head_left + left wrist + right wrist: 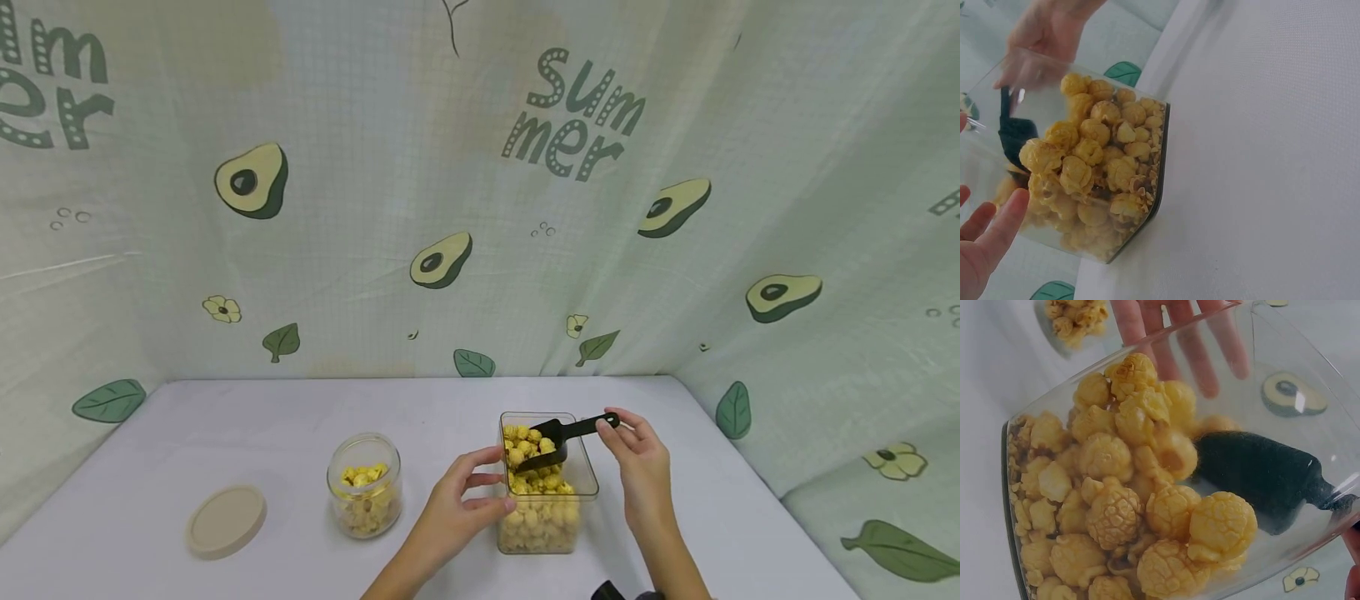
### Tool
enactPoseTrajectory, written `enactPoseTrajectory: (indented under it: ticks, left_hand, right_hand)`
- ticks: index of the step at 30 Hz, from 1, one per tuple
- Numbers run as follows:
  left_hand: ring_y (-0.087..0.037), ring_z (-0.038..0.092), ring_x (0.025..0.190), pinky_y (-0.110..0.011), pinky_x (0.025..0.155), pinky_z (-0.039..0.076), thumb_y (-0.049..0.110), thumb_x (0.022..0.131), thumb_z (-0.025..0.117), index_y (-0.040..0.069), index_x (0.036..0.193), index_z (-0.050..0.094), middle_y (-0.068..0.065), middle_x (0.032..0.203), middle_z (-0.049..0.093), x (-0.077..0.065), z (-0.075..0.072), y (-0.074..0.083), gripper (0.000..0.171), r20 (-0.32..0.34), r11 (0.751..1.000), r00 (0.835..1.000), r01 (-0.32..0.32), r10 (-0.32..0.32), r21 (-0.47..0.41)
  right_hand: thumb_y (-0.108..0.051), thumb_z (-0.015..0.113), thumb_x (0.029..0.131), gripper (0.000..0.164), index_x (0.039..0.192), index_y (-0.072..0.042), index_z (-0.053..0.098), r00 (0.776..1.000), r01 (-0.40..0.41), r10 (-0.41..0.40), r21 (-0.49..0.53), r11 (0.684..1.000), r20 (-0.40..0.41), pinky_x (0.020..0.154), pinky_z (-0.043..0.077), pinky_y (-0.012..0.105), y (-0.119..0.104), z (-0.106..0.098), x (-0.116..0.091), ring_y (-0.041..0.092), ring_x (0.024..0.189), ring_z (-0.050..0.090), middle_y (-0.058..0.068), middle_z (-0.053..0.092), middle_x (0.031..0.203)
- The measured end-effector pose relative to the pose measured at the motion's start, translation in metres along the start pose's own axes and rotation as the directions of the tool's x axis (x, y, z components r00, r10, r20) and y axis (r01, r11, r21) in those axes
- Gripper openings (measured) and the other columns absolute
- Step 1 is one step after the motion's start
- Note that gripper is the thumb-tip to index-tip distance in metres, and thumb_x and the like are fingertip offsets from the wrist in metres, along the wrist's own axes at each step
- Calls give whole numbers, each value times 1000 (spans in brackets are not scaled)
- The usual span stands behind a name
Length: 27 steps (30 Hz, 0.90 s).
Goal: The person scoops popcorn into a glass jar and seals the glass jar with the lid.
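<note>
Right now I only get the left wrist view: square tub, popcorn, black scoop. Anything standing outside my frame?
Observer: Yes. Head view shows a round clear jar to the left of the left hand.
Operator: Is it empty?
Observer: No, it holds yellow popcorn, piled to below the rim.
Operator: Anything further left?
Observer: A round beige disc, likely a lid, lying flat on the table, apart from the jar.

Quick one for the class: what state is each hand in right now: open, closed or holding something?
Left hand: open, at the side of the clear container.
Right hand: holding the black scoop by its handle.
</note>
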<state>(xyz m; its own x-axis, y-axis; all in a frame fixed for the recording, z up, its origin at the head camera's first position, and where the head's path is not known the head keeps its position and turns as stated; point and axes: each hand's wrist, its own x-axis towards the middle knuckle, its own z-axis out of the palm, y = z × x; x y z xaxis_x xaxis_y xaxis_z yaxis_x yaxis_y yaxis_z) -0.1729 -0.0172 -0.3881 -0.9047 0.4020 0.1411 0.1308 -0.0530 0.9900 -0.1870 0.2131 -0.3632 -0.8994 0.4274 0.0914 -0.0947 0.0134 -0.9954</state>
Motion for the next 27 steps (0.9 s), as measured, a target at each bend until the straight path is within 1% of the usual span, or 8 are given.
enactPoseTrajectory:
  ticks: [2, 5, 9, 13, 17, 20, 23, 27]
  left_hand:
    - [-27, 49, 118, -22, 85, 54, 17, 82, 70, 8, 135, 44, -12, 140, 40, 0, 0, 0, 60, 1, 1000, 1000, -2, 2, -1]
    - [-28, 49, 118, -22, 85, 53, 17, 83, 70, 8, 135, 44, -13, 140, 40, 0, 0, 0, 59, 2, 1000, 1000, -6, 6, 1]
    - [-28, 49, 118, -23, 85, 53, 17, 83, 70, 9, 135, 44, -12, 140, 40, 0, 0, 0, 59, 1, 1000, 1000, -5, 5, 6]
    - [-27, 49, 118, -23, 85, 54, 17, 83, 70, 9, 135, 44, -12, 140, 39, 0, 0, 0, 59, -1, 1000, 1000, 1, -1, 4]
    - [-27, 49, 118, -23, 85, 54, 17, 83, 70, 9, 135, 44, -12, 140, 40, 0, 0, 0, 59, -3, 1000, 1000, 0, 0, 10]
    - [-27, 49, 118, -23, 85, 54, 18, 83, 70, 9, 135, 44, -12, 140, 40, 0, 0, -1, 59, -3, 1000, 1000, -2, 2, 14]
    - [-27, 48, 118, -23, 85, 54, 18, 83, 70, 10, 135, 44, -12, 140, 40, 0, 0, -2, 59, -2, 1000, 1000, -2, 2, 12]
    - [-27, 48, 118, -23, 85, 54, 17, 83, 70, 10, 135, 45, -12, 139, 40, 1, 0, -2, 58, 0, 1000, 1000, -3, 3, 7]
  right_hand:
    - [-24, 67, 87, 41, 120, -4, 53, 1000, 13, -13, -20, 1000, 16, 82, 42, 10, 1, 3, -2, -2, 96, 56, -21, 67, 82]
    - [-22, 67, 87, 41, 120, -3, 53, 997, 43, -41, -36, 998, 62, 82, 46, 10, 3, 8, -5, -3, 95, 57, -20, 67, 86]
    - [-16, 66, 87, 38, 119, -1, 53, 994, 64, -61, -23, 998, 92, 80, 48, 11, 6, 12, -6, -3, 93, 58, -20, 67, 90]
    - [-18, 64, 89, 39, 121, -2, 51, 996, 29, -29, 0, 1000, 87, 79, 46, 12, 8, 10, -5, -3, 91, 57, -21, 67, 90]
    - [-21, 63, 89, 36, 120, -7, 52, 997, -29, 23, 69, 997, 78, 72, 43, 15, 8, 7, -3, 0, 79, 52, -20, 66, 86]
    - [-18, 63, 89, 26, 113, -13, 56, 996, -62, 52, 159, 985, 70, 68, 42, 15, 7, 6, -1, 3, 73, 49, -16, 65, 82]
    - [-15, 63, 89, 15, 104, -19, 61, 995, -84, 72, 232, 969, 63, 66, 41, 15, 8, 4, 0, 4, 69, 49, -14, 65, 77]
    - [-16, 61, 90, 11, 95, -26, 63, 992, -124, 111, 270, 955, 64, 65, 41, 16, 8, 1, 2, 5, 67, 49, -13, 63, 72]
